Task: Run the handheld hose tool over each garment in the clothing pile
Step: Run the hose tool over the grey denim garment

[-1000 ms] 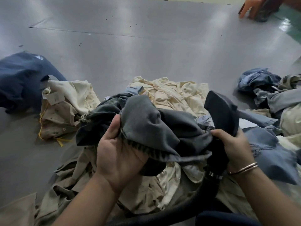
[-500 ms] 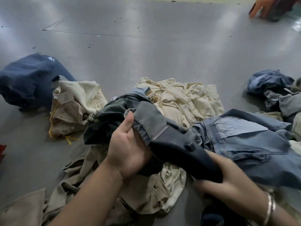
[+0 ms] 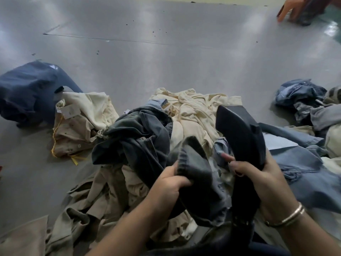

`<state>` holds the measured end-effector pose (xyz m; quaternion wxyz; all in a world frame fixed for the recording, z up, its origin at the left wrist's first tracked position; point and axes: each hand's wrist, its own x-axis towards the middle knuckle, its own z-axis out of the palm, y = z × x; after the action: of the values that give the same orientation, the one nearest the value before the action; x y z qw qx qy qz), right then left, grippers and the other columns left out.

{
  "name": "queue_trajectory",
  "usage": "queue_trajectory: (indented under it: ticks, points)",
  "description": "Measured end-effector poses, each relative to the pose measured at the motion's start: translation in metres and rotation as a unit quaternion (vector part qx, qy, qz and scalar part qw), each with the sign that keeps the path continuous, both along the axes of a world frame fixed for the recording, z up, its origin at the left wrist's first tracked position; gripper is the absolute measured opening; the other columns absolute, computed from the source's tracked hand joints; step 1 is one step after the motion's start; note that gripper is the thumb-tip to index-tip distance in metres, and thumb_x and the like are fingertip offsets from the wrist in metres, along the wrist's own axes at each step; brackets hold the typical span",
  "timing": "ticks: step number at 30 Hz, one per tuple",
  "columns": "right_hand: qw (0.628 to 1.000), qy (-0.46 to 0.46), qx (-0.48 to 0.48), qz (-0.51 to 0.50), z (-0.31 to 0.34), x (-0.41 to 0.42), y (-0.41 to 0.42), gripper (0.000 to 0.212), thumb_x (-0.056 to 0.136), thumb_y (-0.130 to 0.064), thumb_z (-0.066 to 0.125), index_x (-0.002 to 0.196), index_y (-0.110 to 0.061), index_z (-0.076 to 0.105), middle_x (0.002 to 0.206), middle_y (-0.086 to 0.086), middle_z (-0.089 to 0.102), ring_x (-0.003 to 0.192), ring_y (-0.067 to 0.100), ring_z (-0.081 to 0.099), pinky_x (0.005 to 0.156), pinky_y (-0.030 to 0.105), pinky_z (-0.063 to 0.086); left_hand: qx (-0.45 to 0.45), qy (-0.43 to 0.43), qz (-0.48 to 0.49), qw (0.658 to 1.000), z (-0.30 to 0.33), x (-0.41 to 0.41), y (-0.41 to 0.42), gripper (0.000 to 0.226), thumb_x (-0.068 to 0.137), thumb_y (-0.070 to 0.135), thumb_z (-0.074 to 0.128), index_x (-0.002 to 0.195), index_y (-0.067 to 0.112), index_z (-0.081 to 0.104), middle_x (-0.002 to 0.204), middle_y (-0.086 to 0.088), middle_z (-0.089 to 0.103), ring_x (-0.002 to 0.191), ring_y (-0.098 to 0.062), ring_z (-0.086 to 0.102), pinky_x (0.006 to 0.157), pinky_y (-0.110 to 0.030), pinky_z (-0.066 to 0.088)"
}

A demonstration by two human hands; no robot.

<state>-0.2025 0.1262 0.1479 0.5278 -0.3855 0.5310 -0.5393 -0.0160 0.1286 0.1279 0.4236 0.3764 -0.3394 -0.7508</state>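
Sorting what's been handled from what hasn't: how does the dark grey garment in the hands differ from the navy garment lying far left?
The dark grey garment is gripped by the left hand and lifted over the pile; the navy garment lies alone on the floor, untouched. The grey one looks faded, the navy one evenly dark. Only the grey one is beside the hose tool in the right hand. Both are crumpled.

**Garments spread across the floor**

A clothing pile [image 3: 184, 126] lies centre on the floor [image 3: 166, 52]. Left of it sits a folded garment [image 3: 83, 124], a jacket [image 3: 29, 93] beyond. Jeans [image 3: 304, 163] lie right, more denim [image 3: 302, 100] behind them.
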Motion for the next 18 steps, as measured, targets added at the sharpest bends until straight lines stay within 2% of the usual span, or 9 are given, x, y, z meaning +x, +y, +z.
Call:
queue_trajectory:
  ticks: [2,4,7,10,12,15,17,18]
  points:
    - [0.998,0.043,-0.008,0.039,-0.006,0.001,-0.004,0.047,0.069,0.009,0.072,0.109,-0.010,0.060,0.088,0.000,0.073,0.083,0.010,0.067,0.073,0.020,0.053,0.003,0.030,-0.027,0.999,0.005,-0.003,0.005,0.036,0.059,-0.004,0.044,0.067,0.009,0.076,0.067,-0.007,0.071,0.066,-0.016,0.071,0.058,-0.021,0.054]
    - [0.993,0.091,-0.008,0.078,-0.013,0.006,-0.008,0.046,0.066,0.006,0.072,0.103,-0.016,0.059,0.083,-0.004,0.072,0.078,0.003,0.065,0.069,0.013,0.050,0.008,0.071,-0.024,0.997,0.010,-0.001,0.004,0.041,0.053,-0.003,0.043,0.072,0.009,0.077,0.070,-0.008,0.072,0.066,-0.017,0.070,0.058,-0.021,0.054]
    - [0.990,0.107,-0.009,0.087,-0.026,0.016,-0.013,0.047,0.075,0.020,0.063,0.102,-0.019,0.057,0.086,-0.005,0.070,0.076,-0.003,0.064,0.070,0.011,0.048,0.043,0.135,0.007,0.990,0.018,0.006,0.000,0.039,0.046,0.001,0.051,0.076,0.004,0.077,0.076,-0.015,0.072,0.068,-0.023,0.071,0.057,-0.025,0.056]
    - [0.995,0.054,-0.002,0.087,-0.030,0.017,-0.016,0.050,0.073,0.018,0.064,0.107,-0.019,0.056,0.088,-0.008,0.073,0.080,-0.003,0.066,0.070,0.011,0.049,0.114,0.183,0.032,0.976,0.023,0.015,-0.006,0.041,0.042,0.011,0.061,0.077,-0.005,0.075,0.082,-0.022,0.072,0.069,-0.032,0.071,0.055,-0.035,0.058]
    - [0.996,0.010,0.002,0.093,-0.027,0.013,-0.018,0.048,0.063,0.004,0.064,0.106,-0.017,0.057,0.084,-0.009,0.074,0.078,0.000,0.067,0.068,0.014,0.050,0.119,0.201,0.051,0.971,0.027,0.022,-0.012,0.038,0.045,0.014,0.061,0.074,-0.004,0.076,0.082,-0.021,0.072,0.070,-0.032,0.072,0.056,-0.036,0.058]
    - [0.989,-0.100,0.021,0.106,-0.020,0.012,-0.017,0.048,0.060,0.001,0.060,0.108,-0.004,0.058,0.079,0.002,0.072,0.072,0.012,0.068,0.062,0.022,0.054,0.108,0.219,0.074,0.967,0.026,0.032,-0.019,0.035,0.050,0.016,0.060,0.074,-0.003,0.076,0.081,-0.020,0.072,0.069,-0.030,0.072,0.058,-0.036,0.059]
    - [0.983,-0.148,0.036,0.107,-0.010,0.013,-0.017,0.040,0.061,0.001,0.059,0.101,0.003,0.061,0.071,0.008,0.068,0.062,0.016,0.065,0.056,0.025,0.054,0.106,0.204,0.092,0.969,0.020,0.038,-0.024,0.032,0.061,0.016,0.056,0.079,-0.001,0.077,0.085,-0.019,0.072,0.074,-0.029,0.071,0.064,-0.036,0.060]
    - [0.981,-0.162,0.040,0.102,-0.004,0.012,-0.017,0.030,0.061,0.002,0.060,0.091,0.002,0.064,0.065,0.009,0.065,0.056,0.017,0.063,0.053,0.025,0.053,0.112,0.182,0.104,0.971,0.017,0.043,-0.028,0.034,0.067,0.017,0.050,0.083,0.001,0.076,0.088,-0.018,0.072,0.077,-0.029,0.071,0.069,-0.037,0.060]
